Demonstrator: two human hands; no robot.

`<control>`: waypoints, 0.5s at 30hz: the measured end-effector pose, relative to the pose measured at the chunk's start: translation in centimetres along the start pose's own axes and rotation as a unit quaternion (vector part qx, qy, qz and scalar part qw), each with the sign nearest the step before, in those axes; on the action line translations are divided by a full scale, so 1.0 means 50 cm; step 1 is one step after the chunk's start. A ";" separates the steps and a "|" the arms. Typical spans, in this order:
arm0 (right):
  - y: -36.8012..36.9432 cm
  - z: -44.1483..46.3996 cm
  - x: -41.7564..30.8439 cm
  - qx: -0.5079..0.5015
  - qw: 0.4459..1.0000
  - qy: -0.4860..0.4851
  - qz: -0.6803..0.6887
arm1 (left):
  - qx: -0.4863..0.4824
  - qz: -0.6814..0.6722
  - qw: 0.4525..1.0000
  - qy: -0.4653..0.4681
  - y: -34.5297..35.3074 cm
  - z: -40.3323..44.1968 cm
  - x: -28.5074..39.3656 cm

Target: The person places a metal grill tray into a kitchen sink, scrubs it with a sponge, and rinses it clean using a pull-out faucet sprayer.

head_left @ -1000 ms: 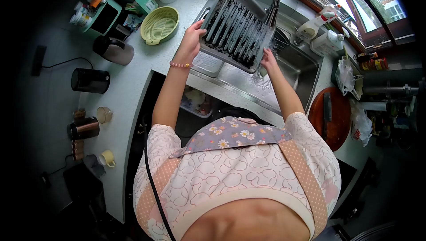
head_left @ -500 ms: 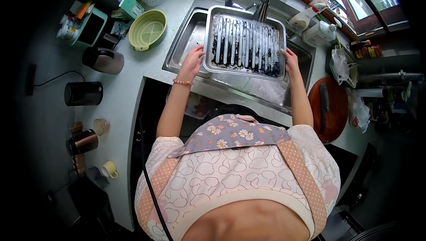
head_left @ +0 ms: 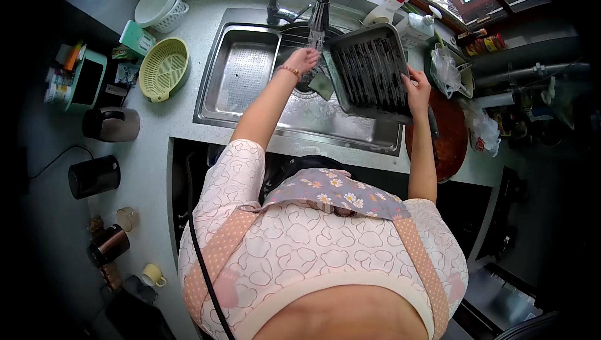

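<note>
With my right hand [head_left: 418, 87] I grip the right edge of a dark metal baking tray [head_left: 369, 74]. The tray is ridged, blackened and wet, tilted over the right side of the sink with its left edge by the faucet. My left hand [head_left: 302, 61], a beaded bracelet at its wrist, is under the running water of the faucet [head_left: 320, 11]. Its fingers look loosely curled together, and no object shows in them. A green scouring pad [head_left: 322, 86] lies in the sink just below this hand, beside the tray. The stainless sink [head_left: 241, 71] has wet surfaces.
A yellow-green colander [head_left: 164, 69] and a white basket [head_left: 170, 15] stand left of the sink. Spray and pump bottles [head_left: 416, 29] line the window side. A round wooden board [head_left: 447, 139], with a cleaver partly hidden on it, lies at the right. Kettles and cups line the left counter.
My left hand has let go of the tray and moved under the faucet. The tray, now in my right hand alone, has swung right and tilted, uncovering the pad and the running water.
</note>
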State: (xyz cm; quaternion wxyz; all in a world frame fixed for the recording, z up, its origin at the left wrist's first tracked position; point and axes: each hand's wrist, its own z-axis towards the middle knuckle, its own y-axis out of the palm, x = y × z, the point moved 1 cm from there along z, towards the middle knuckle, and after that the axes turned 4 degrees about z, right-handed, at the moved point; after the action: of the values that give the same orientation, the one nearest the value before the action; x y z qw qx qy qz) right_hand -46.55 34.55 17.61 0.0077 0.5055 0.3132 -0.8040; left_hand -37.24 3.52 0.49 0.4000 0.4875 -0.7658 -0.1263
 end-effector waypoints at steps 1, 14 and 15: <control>0.005 -0.002 -0.030 -0.006 0.998 -0.045 -0.040 | -0.007 -0.005 1.000 0.005 0.025 0.032 0.014; 0.245 0.102 -0.011 -0.226 0.959 -0.169 -0.037 | 0.014 0.009 0.990 0.139 0.011 -0.030 0.041; 0.260 0.107 -0.020 -0.234 0.959 -0.160 -0.032 | 0.026 -0.003 0.986 0.163 0.017 -0.067 0.052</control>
State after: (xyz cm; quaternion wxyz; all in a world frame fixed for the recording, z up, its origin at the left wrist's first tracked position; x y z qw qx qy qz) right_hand -46.11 21.08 13.56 0.1502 0.3440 0.5028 -0.7786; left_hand -35.83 2.39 4.42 0.5058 0.5139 -0.6923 -0.0263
